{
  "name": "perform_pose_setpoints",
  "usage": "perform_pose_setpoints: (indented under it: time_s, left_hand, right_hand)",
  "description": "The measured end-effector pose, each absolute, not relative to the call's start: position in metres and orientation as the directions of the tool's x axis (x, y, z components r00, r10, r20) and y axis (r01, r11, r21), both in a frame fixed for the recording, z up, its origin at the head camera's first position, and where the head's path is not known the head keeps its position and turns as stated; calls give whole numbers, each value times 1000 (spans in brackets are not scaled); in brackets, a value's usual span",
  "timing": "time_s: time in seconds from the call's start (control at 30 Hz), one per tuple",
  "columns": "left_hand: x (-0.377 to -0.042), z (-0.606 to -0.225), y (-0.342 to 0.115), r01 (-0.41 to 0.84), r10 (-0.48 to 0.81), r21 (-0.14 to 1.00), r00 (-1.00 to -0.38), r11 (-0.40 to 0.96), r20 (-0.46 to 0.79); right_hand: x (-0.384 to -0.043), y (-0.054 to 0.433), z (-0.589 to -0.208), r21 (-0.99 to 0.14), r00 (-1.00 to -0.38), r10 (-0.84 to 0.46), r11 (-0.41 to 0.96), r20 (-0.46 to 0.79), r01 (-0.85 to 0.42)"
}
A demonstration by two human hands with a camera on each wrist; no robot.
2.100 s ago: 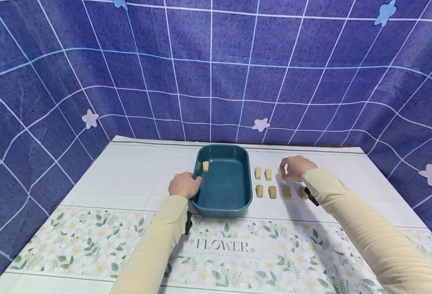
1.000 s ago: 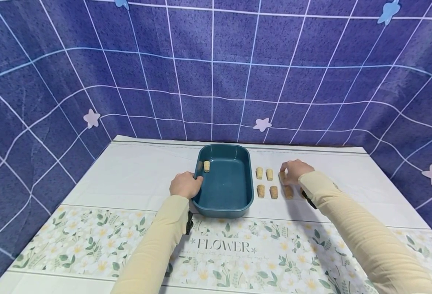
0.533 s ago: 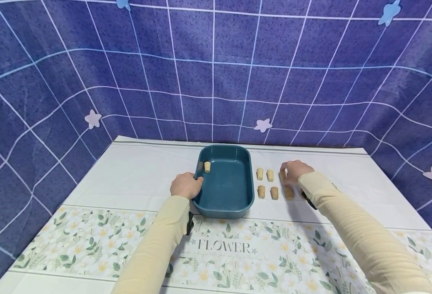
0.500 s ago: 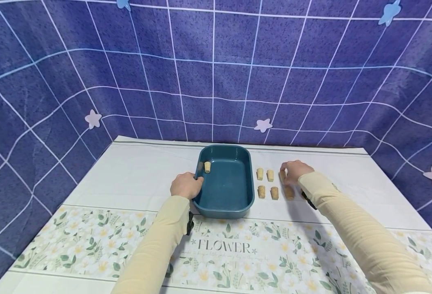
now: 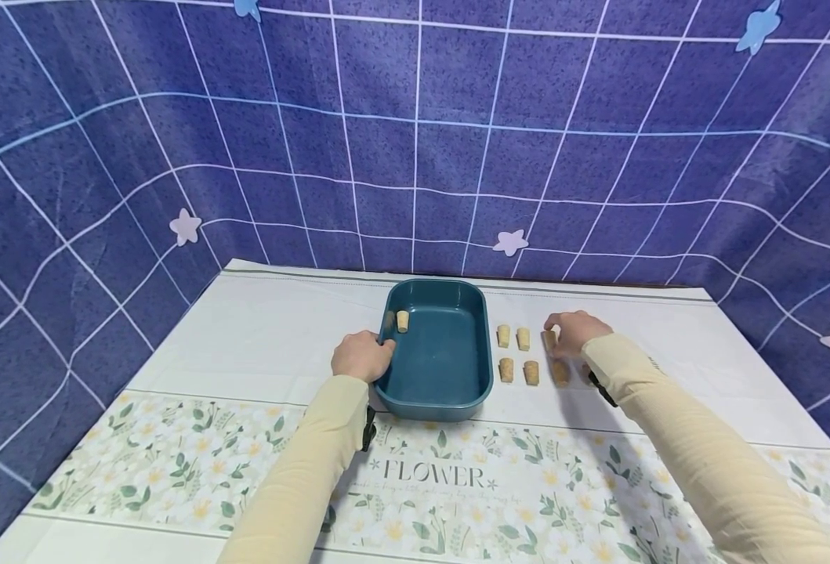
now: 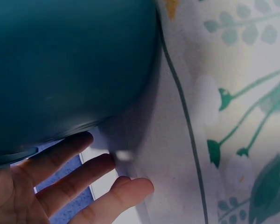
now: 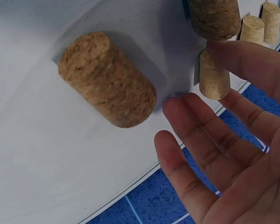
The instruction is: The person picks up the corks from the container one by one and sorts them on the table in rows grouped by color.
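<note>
My left hand (image 5: 362, 356) grips the left rim of a deep teal tray (image 5: 433, 410), thumb over the edge. In the left wrist view its other fingers extend along the outside wall. One cork (image 5: 403, 321) sits inside the tray, near its left wall. On the right, my right hand (image 5: 575, 330) pinches another cork (image 7: 214, 74) between thumb and index finger, at table level; its remaining fingers are loosely spread. Close by lie a larger-looking cork (image 7: 107, 79) and one under the thumb side (image 7: 214, 18). The hand and wrist partly cover corks in the head view.
Between tray and right hand are two pale corks (image 5: 503, 336) in the back row and two browner corks (image 5: 506, 370) in front. The white tablecloth (image 5: 280, 329) has a floral strip (image 5: 196, 462). A blue grid-patterned curtain (image 5: 415, 157) closes off the back and sides.
The right hand has come down slightly with the cork over the two seconds, then stayed nearly still. The left hand and tray have kept their place; the head view has shifted a little.
</note>
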State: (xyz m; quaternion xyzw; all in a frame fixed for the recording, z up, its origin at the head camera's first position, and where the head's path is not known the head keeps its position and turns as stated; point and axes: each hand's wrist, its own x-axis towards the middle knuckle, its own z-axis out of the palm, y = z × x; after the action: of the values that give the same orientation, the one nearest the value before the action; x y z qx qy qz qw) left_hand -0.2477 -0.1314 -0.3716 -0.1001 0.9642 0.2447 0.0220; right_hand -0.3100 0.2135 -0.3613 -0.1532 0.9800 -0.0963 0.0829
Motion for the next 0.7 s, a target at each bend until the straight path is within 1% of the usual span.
perform_pose_setpoints:
  time_s: [0.17,0.33,0.47,0.7]
  left_hand:
    - [-248,-371,-132,-206,-183,465,-979,861,-94]
    - [-247,-372,-132,-204,-183,465,-979,861,-90]
    - [-245,-372,-131,-205,-184,466,-979,861,-91]
    - [-248,-372,-131,-215,-194,467,-977,858,-93]
  right_hand:
    - [-311,213,-361,-217,-938,-318,934,-140,-284]
    - [-312,212,-366,-209,-938,-331,929,-107,-304]
    - [-311,209,-367,-208,-944,-318,933,-92,-294]
    - [-311,209,-364,-213,-942,-317,933,-109,-290]
